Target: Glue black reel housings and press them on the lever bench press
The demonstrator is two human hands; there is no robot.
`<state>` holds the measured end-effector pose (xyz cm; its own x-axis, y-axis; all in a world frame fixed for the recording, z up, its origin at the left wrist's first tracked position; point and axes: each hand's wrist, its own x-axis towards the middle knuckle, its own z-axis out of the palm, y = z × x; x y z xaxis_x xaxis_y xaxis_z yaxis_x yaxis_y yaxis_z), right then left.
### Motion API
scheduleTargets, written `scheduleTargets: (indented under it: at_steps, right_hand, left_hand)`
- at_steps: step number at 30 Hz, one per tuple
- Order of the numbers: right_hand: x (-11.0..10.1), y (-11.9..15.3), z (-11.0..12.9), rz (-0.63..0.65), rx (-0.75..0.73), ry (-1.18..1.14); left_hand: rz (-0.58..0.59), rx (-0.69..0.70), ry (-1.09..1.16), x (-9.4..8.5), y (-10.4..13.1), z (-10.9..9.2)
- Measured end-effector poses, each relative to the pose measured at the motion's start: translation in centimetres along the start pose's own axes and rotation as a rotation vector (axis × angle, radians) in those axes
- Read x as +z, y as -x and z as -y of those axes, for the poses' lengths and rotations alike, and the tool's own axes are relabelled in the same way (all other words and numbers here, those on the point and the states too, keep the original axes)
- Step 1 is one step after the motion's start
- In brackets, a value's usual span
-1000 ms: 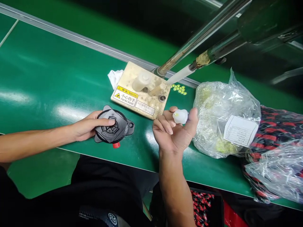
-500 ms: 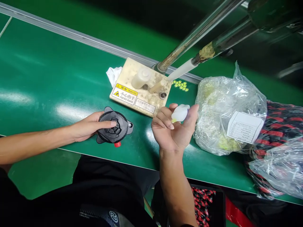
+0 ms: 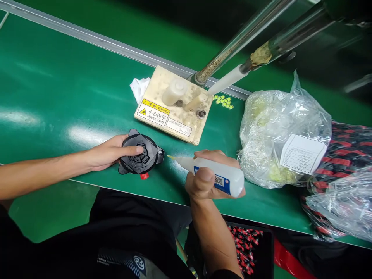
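My left hand (image 3: 109, 154) grips a round black part (image 3: 138, 155) with pointed lobes, the thumb lying on its centre. A small red knob (image 3: 144, 176) sticks out at the part's lower edge. Wrapped in my right hand (image 3: 203, 178) is a white squeeze bottle (image 3: 232, 179) with a blue label, tilted toward the left. Its thin yellowish tip is close to the part's right lobe, which has a small hole; a small gap seems to separate them. Behind both hands stands a cream block fixture (image 3: 174, 133) with a warning label and white posts.
Small yellow-green discs (image 3: 223, 101) lie behind the fixture, near slanted metal rods (image 3: 229, 50). A white cloth (image 3: 139, 89) is at its left. Clear plastic bags (image 3: 261, 135) and red-black parts (image 3: 345, 151) stand at the right. Below the green table (image 3: 58, 100) is a bin of red-black pieces (image 3: 247, 248).
My right hand has turned over, and the bottle now points left with its tip beside the black part. My left hand has barely moved.
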<state>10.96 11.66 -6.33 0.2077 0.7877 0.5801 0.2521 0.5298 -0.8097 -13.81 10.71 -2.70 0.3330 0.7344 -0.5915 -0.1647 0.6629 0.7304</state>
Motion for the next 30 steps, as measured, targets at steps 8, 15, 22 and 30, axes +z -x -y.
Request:
scheduleTargets:
  at_steps: [8,15,22,30]
  right_hand:
    - [0.9,-1.3,0.5,0.022,-0.404,0.137]
    - [1.6,-2.1,0.1,0.031,-0.564,0.213]
    - [1.6,-1.8,0.5,0.06,-0.497,0.155]
    - [1.7,-1.8,0.4,0.051,-0.512,0.118]
  left_hand:
    - [0.015,-0.002,0.009,0.0,0.0,-0.1]
    - [0.032,-0.014,0.026,-0.1,0.1,-0.1]
    - [0.031,-0.015,0.005,-0.2,0.1,0.0]
    - [0.059,-0.01,0.017,-0.4,0.0,0.2]
